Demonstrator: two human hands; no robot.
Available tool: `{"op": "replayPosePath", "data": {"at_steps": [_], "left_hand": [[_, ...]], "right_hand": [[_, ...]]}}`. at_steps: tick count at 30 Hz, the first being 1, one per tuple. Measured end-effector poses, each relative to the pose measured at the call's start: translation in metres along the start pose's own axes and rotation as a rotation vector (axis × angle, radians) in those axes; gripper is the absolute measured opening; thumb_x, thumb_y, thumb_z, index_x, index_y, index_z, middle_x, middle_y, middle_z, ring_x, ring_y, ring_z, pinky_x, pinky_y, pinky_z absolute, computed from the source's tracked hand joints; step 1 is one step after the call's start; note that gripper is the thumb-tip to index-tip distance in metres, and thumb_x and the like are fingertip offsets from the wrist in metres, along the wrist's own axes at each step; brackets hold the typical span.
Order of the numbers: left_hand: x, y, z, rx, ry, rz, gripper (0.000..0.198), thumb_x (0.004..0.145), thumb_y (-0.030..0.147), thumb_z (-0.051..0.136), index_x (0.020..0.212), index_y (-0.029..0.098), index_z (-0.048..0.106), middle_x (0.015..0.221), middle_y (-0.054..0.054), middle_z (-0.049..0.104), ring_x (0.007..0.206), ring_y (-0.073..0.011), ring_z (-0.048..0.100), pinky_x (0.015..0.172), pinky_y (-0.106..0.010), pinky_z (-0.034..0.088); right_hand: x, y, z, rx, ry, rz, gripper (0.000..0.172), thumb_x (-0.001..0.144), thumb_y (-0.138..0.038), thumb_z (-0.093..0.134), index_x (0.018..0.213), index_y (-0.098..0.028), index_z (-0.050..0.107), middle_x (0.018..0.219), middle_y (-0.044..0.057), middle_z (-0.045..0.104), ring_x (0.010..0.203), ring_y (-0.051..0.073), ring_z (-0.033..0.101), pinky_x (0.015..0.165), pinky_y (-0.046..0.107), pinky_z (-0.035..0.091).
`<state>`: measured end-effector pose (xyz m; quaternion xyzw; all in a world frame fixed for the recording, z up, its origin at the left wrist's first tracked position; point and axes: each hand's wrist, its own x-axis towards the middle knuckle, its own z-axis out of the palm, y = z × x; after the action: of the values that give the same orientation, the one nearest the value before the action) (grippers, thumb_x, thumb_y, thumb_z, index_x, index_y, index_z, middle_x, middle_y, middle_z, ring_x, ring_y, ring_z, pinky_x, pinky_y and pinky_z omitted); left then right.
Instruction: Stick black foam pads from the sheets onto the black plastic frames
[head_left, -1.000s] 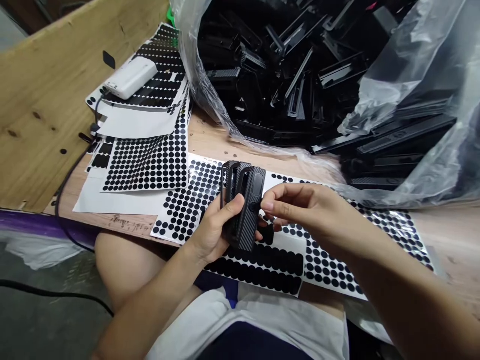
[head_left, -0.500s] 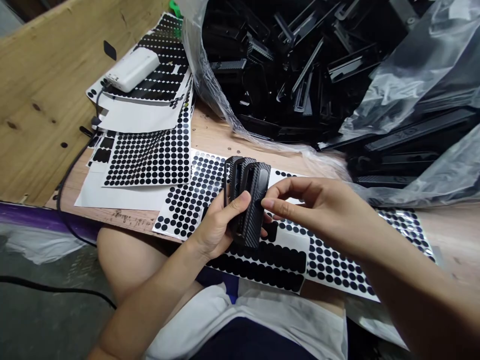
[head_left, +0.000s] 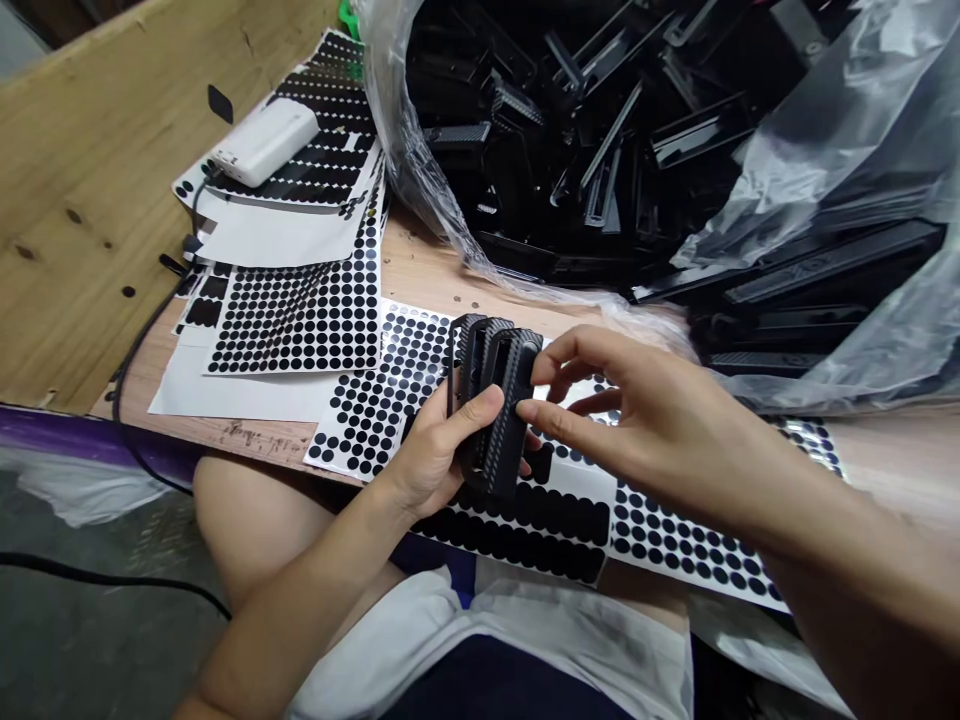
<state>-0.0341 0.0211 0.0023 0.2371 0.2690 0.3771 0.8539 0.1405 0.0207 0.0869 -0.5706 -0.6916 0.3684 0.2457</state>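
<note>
My left hand (head_left: pixel 431 450) is wrapped around a small stack of black plastic frames (head_left: pixel 504 430) with a carbon-fibre pattern and long slots. Its thumb lies across the front of the stack, and other fingertips show beyond the right side. My right hand (head_left: pixel 600 395) is bent at that side, thumb and forefinger on the outermost frame. What lies under these fingertips is hidden. Below and around the hands lie white sheets of round black stickers (head_left: pixel 682 540), with a strip of joined black dots (head_left: pixel 517 525) nearest my lap.
A large clear plastic bag (head_left: pixel 420 180) full of black plastic parts (head_left: pixel 600 150) stands behind the hands. More sticker sheets (head_left: pixel 300 310) are piled at left, topped by a white power bank (head_left: pixel 266 140) with a black cable (head_left: pixel 142 340). A wooden board (head_left: pixel 97 200) rises at the left.
The stack has turned slightly, so its outer face shows less. My right thumb and forefinger have moved apart along that side, and the wrist has shifted a little. My left hand keeps its hold.
</note>
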Motion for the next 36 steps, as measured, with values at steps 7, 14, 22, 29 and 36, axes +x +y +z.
{"op": "replayPosePath", "data": {"at_steps": [7,14,22,29,36], "left_hand": [[0.000,0.004,0.001,-0.011,-0.033,-0.006,0.035,0.087,0.044,0.075,0.103,0.013,0.067,0.095,-0.008,0.073,0.068,-0.0159,0.073,0.057,-0.024,0.060],[0.002,0.004,0.000,0.051,-0.007,0.000,0.037,0.089,0.048,0.070,0.097,0.011,0.070,0.075,-0.007,0.073,0.072,-0.0194,0.074,0.080,-0.032,0.059],[0.000,0.005,0.001,0.082,-0.030,-0.044,0.038,0.085,0.047,0.076,0.100,0.013,0.066,0.083,-0.007,0.074,0.066,-0.0169,0.073,0.064,-0.024,0.056],[0.000,0.004,-0.001,0.081,-0.040,-0.063,0.038,0.085,0.048,0.075,0.099,0.014,0.066,0.080,-0.006,0.072,0.066,-0.0175,0.073,0.059,-0.023,0.054],[-0.001,0.005,0.001,0.067,-0.028,-0.071,0.039,0.084,0.047,0.076,0.101,0.013,0.067,0.088,-0.007,0.072,0.065,-0.0166,0.073,0.056,-0.022,0.053]], "right_hand": [[-0.020,0.050,0.009,-0.144,0.146,-0.020,0.025,0.094,-0.046,0.065,0.097,-0.022,0.071,0.091,0.009,0.071,0.077,0.023,0.067,0.063,0.037,0.054],[-0.046,0.050,-0.003,0.104,0.020,-0.144,0.010,0.089,-0.034,0.074,0.081,-0.028,0.074,0.079,0.005,0.071,0.075,0.024,0.066,0.067,0.038,0.053],[-0.002,0.024,-0.020,0.680,0.123,0.272,0.029,0.068,-0.049,0.091,0.072,-0.025,0.077,0.101,0.004,0.074,0.096,0.023,0.068,0.081,0.035,0.059],[0.006,0.018,-0.014,0.548,0.052,0.231,0.038,0.067,-0.057,0.089,0.072,-0.023,0.075,0.092,0.006,0.076,0.087,0.024,0.069,0.082,0.039,0.058],[0.008,0.020,-0.014,0.516,0.029,0.218,0.036,0.068,-0.057,0.089,0.071,-0.024,0.076,0.089,0.005,0.076,0.086,0.024,0.068,0.083,0.039,0.057]]}}
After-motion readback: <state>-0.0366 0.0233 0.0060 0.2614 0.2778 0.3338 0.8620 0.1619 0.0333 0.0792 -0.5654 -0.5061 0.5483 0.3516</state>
